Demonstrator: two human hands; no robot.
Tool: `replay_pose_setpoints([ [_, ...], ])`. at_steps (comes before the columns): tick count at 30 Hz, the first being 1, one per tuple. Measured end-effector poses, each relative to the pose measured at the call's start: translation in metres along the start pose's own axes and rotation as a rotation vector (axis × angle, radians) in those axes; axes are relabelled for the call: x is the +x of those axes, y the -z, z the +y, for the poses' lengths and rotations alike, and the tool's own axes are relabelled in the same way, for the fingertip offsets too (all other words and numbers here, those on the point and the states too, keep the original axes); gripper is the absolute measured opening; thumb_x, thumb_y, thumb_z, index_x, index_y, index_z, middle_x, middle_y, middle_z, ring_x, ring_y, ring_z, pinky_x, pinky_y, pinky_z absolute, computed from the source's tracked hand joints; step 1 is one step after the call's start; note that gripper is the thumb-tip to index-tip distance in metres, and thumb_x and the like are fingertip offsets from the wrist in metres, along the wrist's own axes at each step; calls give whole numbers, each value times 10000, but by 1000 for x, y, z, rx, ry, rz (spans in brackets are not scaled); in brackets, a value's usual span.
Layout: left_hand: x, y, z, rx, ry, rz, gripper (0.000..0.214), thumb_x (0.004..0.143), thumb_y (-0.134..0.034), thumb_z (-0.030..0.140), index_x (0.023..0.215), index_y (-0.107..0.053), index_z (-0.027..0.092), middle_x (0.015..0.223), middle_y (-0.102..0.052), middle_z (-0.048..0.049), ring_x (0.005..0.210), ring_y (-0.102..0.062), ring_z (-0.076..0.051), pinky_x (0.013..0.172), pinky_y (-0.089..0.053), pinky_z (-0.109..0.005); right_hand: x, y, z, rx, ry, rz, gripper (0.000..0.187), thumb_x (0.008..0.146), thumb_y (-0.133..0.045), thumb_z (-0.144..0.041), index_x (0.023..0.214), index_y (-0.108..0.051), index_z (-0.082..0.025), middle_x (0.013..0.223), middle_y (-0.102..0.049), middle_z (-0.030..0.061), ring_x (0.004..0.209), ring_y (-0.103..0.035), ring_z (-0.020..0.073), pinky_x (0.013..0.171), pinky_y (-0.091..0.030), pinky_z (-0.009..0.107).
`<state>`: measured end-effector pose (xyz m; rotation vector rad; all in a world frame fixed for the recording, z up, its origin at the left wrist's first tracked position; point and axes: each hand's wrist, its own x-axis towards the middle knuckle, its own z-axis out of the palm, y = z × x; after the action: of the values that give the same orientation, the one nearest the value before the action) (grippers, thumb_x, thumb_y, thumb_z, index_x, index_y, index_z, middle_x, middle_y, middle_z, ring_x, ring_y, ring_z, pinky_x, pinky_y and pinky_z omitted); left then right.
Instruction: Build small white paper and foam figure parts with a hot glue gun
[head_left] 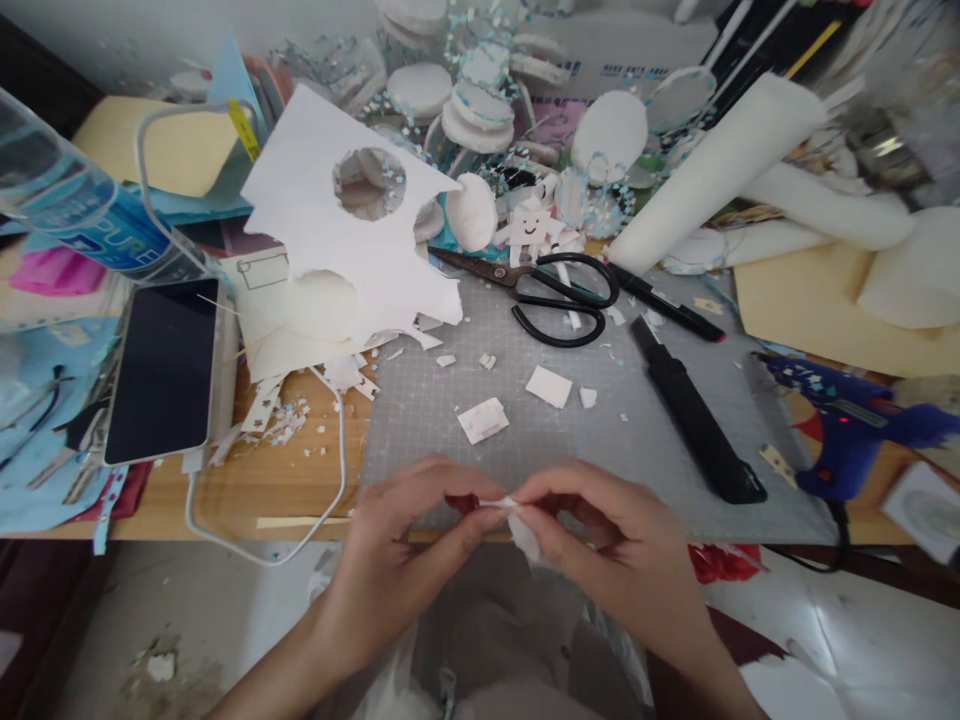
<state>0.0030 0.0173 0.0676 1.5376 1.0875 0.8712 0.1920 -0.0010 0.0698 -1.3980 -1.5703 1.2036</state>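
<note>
Both hands meet at the front edge of the grey cutting mat (420, 400). My left hand (420, 535) pinches one end of a small white piece of paper (525, 537) between thumb and forefinger. The other end is pinched by my right hand (611, 535), and part of the piece hangs down below the fingertips. Much of it is hidden by the fingers. Just beyond the hands lie a small white paper rectangle (483, 420) with a strip on it and another white rectangle (549, 387). Tiny white scraps (487, 361) are scattered around them.
Black-handled scissors (559, 300), a black utility knife (697, 425) and a pen (667, 302) lie on the mat. At right is a blue glue gun (847, 425). A phone (163, 370), a cable (341, 450) and a water bottle (97, 210) are left. Cut white paper (337, 250) lies behind.
</note>
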Motion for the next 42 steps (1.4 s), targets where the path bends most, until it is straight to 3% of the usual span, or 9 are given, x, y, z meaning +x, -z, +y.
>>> replay_pose_setpoints([
  [10, 6, -3, 0, 32, 18, -9, 57, 878, -639, 178, 830, -667, 188, 783, -661, -16, 744, -609, -131, 672, -493, -230, 5, -1, 6, -6, -13, 17, 76, 881, -613, -259, 827, -657, -229, 749, -652, -1, 689, -608, 130, 626, -499, 240],
  [16, 11, -3, -7, 170, 19, 17, 65, 886, -609, 184, 838, -653, 188, 788, -660, -22, 730, -587, -138, 670, -480, -244, 16, 3, 15, -62, 71, 70, 61, 891, -603, -236, 838, -631, -227, 835, -613, 19, 781, -579, 150, 677, -478, 270],
  [26, 21, 0, -21, 258, 0, 25, 82, 900, -559, 148, 884, -627, 191, 840, -636, -18, 755, -577, -132, 676, -450, -238, 37, 9, 28, -143, 40, 13, 70, 907, -586, -252, 844, -605, -229, 856, -592, 19, 815, -558, 161, 706, -445, 290],
  [32, 25, 6, -19, 283, -61, 6, 229, 865, -612, 143, 1086, -611, 205, 1009, -621, -52, 926, -585, -162, 791, -483, -265, 41, 10, 25, -94, 24, -18, 70, 905, -596, -240, 836, -605, -233, 841, -597, 5, 816, -576, 151, 724, -448, 281],
  [36, 28, 7, -21, 278, -116, -39, 160, 878, -615, 128, 1020, -649, 195, 976, -614, -48, 936, -596, -147, 815, -486, -249, 42, 11, 23, -73, 23, -28, 69, 901, -600, -237, 834, -611, -231, 835, -602, 6, 795, -579, 149, 701, -456, 278],
  [42, 29, 4, -27, 303, -78, -27, 103, 898, -583, 111, 934, -654, 177, 912, -630, -31, 874, -604, -127, 789, -475, -236, 46, 11, 28, -122, 34, -39, 55, 899, -603, -212, 846, -606, -230, 858, -588, -2, 800, -561, 129, 695, -450, 259],
])
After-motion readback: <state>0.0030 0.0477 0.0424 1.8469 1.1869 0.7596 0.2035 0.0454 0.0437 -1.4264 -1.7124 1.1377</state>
